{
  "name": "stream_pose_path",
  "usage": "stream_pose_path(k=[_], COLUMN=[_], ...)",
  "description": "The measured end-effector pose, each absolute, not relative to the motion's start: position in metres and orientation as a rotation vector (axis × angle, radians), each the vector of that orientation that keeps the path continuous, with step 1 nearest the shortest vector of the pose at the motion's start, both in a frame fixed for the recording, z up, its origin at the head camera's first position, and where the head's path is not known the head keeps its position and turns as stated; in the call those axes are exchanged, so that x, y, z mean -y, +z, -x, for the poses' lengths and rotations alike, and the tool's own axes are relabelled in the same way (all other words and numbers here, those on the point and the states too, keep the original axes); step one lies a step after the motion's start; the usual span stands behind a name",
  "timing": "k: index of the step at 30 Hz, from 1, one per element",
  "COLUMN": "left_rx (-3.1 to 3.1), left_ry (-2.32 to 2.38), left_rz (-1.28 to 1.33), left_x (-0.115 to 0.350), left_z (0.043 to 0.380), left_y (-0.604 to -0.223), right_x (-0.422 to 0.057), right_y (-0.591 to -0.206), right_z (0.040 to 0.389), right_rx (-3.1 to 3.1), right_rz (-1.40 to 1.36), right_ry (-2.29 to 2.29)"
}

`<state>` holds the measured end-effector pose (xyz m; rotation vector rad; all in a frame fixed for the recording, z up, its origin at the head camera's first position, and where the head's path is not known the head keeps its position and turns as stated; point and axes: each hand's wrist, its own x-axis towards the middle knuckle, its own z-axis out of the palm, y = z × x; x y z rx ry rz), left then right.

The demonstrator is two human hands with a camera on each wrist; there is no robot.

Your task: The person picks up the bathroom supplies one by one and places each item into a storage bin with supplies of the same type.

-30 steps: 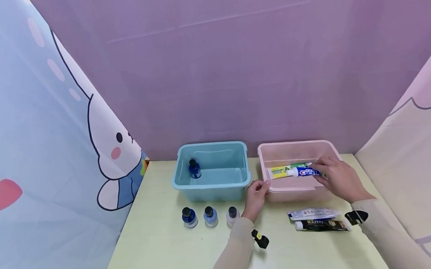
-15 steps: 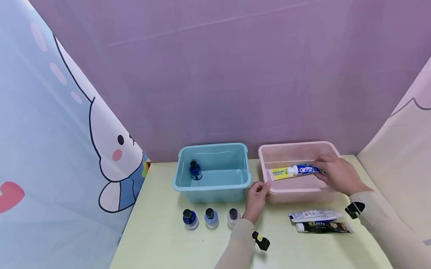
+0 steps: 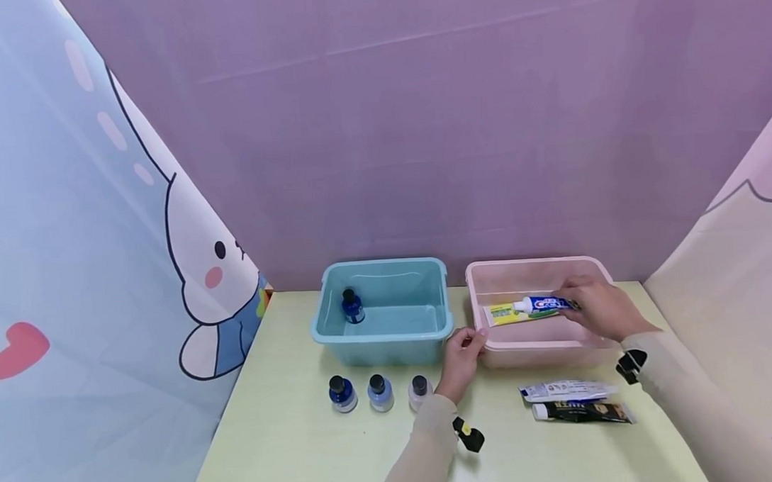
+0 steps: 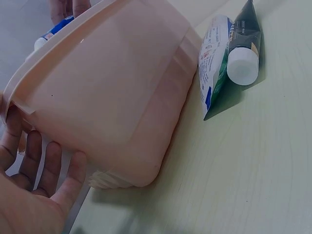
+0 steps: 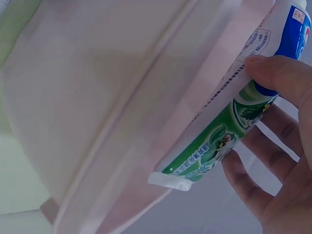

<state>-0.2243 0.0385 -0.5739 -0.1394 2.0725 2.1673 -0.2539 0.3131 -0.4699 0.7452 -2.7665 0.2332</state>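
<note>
My right hand (image 3: pixel 595 308) grips a blue, white and green toothpaste tube (image 5: pixel 219 131) between thumb and fingers, over the inside of the pink bin (image 3: pixel 543 345). The tube's white cap points left in the head view. Beneath it in the bin lies a yellow and green toothpaste tube (image 3: pixel 502 314), partly covered by the held one. My left hand (image 3: pixel 460 359) pinches the bin's front left corner at the rim, thumb and forefinger on the edge, as the left wrist view (image 4: pixel 34 180) also shows.
A teal bin (image 3: pixel 383 349) stands left, with a dark blue bottle (image 3: pixel 353 307) inside. In front are a dark blue bottle (image 3: pixel 343 395), a light blue bottle (image 3: pixel 380 394) and a pale bottle (image 3: pixel 420 391). A white tube (image 3: pixel 566 390) and a black tube (image 3: pixel 583 411) lie at right.
The held toothpaste tube has shifted slightly left and lower over the yellow and green one in the pink bin. My left hand stays at the bin's corner.
</note>
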Motion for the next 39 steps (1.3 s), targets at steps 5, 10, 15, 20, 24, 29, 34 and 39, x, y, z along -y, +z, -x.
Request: stream_pose_path(k=[5, 10, 15, 20, 24, 29, 34, 39], left_rx=[-2.065, -2.066, -2.067, -2.08, -2.076, -2.08, -2.077, -2.05], left_ry=[2.171, 2.159, 2.158, 2.158, 2.172, 2.184, 2.195, 2.199], left_rz=[0.153, 0.159, 0.158, 0.147, 0.133, 0.128, 0.121, 0.148], left_x=[-0.039, -0.039, -0.038, -0.038, -0.038, -0.039, -0.039, -0.039], left_z=[0.223, 0.222, 0.222, 0.222, 0.222, 0.223, 0.223, 0.222], left_y=[-0.572, -0.571, -0.57, -0.57, -0.571, -0.571, -0.571, -0.571], right_x=[-0.313, -0.311, -0.309, -0.308, -0.308, -0.306, -0.305, -0.303], right_y=[-0.469, -0.468, -0.468, -0.468, -0.472, -0.476, -0.481, -0.484], right_z=[0.26, 0.265, 0.269, 0.274, 0.282, 0.292, 0.299, 0.304], right_rx=[2.824, 2.853, 2.885, 2.867, 2.861, 2.913, 2.959, 3.062], right_rz=[-0.765, -0.787, -0.798, -0.844, -0.873, -0.863, -0.846, -0.771], right_ry=[0.264, 0.281, 0.285, 0.286, 0.259, 0.294, 0.313, 0.335])
